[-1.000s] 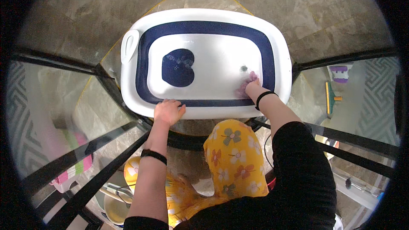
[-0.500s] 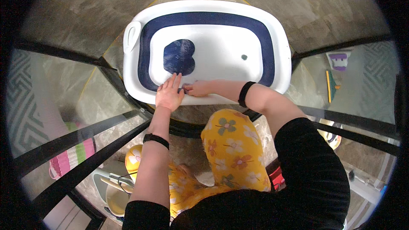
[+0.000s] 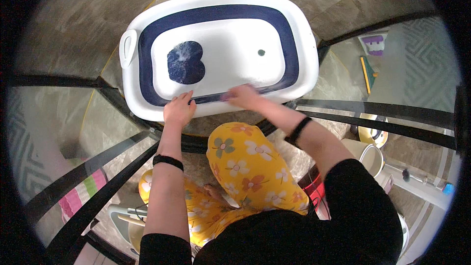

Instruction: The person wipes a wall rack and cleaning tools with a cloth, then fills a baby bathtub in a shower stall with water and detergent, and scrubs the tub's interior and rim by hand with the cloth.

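Note:
A white tub (image 3: 308, 51) with a navy band round its inner wall lies in front of my knees. On its white floor are a navy rounded patch (image 3: 185, 63), wet and shiny, and a small dark drain spot (image 3: 261, 53). My left hand (image 3: 179, 110) lies over the near rim, fingers stretched toward the inside. Against the near inner wall, to its right, my right hand (image 3: 244, 97) is curled and smeared by motion. Something small and purplish shows at its fingertips, too blurred to name.
Dark-framed glass panels (image 3: 378, 110) flank the tub. At right are a green-and-yellow squeegee-like tool (image 3: 368, 74), a purple-and-white item (image 3: 374, 44), a pale bucket (image 3: 372, 157) and a red container (image 3: 314, 189). A grey basin (image 3: 120, 218) stands lower left; a striped pink mat (image 3: 83, 191) lies left.
My right hand has slid rightward along the near wall, away from my left hand, which stays on the rim. The whole view has shifted and tilted, bringing the pale bucket into sight.

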### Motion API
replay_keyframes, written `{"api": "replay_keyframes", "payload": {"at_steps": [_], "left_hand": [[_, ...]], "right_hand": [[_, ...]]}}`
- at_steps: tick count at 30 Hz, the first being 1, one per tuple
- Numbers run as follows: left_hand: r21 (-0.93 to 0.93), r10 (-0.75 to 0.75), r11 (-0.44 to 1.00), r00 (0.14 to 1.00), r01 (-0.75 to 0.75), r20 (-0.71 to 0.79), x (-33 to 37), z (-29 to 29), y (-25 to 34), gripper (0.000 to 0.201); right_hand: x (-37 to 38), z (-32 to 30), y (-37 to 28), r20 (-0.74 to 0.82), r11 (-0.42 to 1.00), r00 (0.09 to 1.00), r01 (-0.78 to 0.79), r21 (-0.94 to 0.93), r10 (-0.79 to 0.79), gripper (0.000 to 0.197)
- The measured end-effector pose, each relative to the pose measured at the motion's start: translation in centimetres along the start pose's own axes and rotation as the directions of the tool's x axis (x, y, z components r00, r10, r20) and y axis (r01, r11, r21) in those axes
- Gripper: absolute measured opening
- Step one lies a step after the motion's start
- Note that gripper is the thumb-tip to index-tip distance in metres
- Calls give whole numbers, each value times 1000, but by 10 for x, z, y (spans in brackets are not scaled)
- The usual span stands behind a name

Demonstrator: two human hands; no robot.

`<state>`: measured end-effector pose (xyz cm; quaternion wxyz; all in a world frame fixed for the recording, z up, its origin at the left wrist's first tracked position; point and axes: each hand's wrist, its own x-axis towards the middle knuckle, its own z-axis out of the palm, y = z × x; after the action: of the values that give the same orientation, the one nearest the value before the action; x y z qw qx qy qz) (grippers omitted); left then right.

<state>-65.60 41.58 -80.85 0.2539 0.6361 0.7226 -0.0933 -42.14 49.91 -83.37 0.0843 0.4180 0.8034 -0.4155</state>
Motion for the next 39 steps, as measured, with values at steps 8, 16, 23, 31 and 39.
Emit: {"api": "replay_keyframes", "payload": {"at_steps": [8, 16, 23, 31, 39], "left_hand": [[6, -5, 1000, 996, 4, 87, 6, -8, 10, 41], [-21, -7, 1000, 997, 9, 72, 7, -15, 23, 41], [21, -27, 999, 999, 26, 42, 4, -6, 12, 40], [-13, -36, 999, 999, 36, -19, 6, -1, 6, 38], [-1, -47, 999, 999, 47, 28, 4, -3, 4, 37]], "right_hand": [[-3, 1, -3, 148, 993, 985, 80, 89, -93, 40], [-46, -51, 45, 63, 873, 892, -422, -243, 448, 59], [-42, -35, 22, -34, 926, 935, -354, -133, 352, 43], [-25, -24, 21, 7, 876, 897, -429, -219, 441, 44], [-36, -62, 38, 120, 787, 807, -512, -344, 578, 53]]}}
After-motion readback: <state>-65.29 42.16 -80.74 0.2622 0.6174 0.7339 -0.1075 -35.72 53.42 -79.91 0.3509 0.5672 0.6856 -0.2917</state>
